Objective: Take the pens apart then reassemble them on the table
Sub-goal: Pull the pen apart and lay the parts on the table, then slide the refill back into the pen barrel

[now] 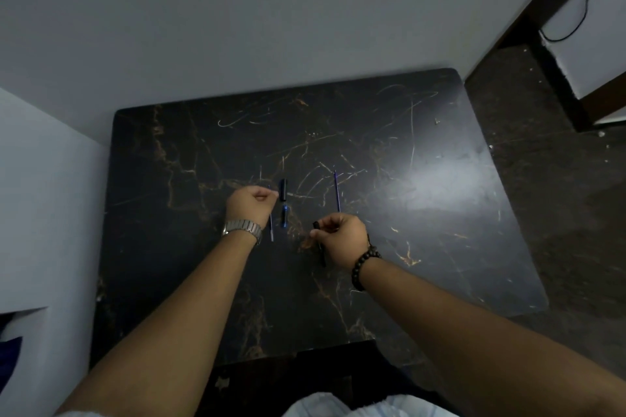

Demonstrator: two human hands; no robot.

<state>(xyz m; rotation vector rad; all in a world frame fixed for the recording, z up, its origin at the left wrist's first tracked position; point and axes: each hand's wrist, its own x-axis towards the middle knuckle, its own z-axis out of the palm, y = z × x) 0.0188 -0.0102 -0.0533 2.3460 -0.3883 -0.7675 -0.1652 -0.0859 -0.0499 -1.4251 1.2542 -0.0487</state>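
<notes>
Pens lie in pieces near the centre of the dark marble-patterned table (423, 230). A thin blue ink refill (336, 191) rests alone, pointing away from the person, just beyond the right hand (342, 239). A second thin blue refill (271, 228) lies beside the left wrist, partly hidden by the left hand (250, 205). Between the hands lie a short black cap-like piece (282, 189) and, just below it, a short blue tip section (284, 215).

The right hand is closed on a slim black pen barrel (320, 247), which projects above and below the fist. The left hand is curled with fingertips pinched together; what they hold, if anything, cannot be determined.

Hazards, as judged:
- Round parts on a glossy surface may roll if nudged by a wrist or sleeve.
- Dark parts are hard to see against the dark table; one may be overlooked.
- Two sets of similar parts lie close together; mixing them may cause a poor fit.
- Forcing a refill in at an angle may bend it.
</notes>
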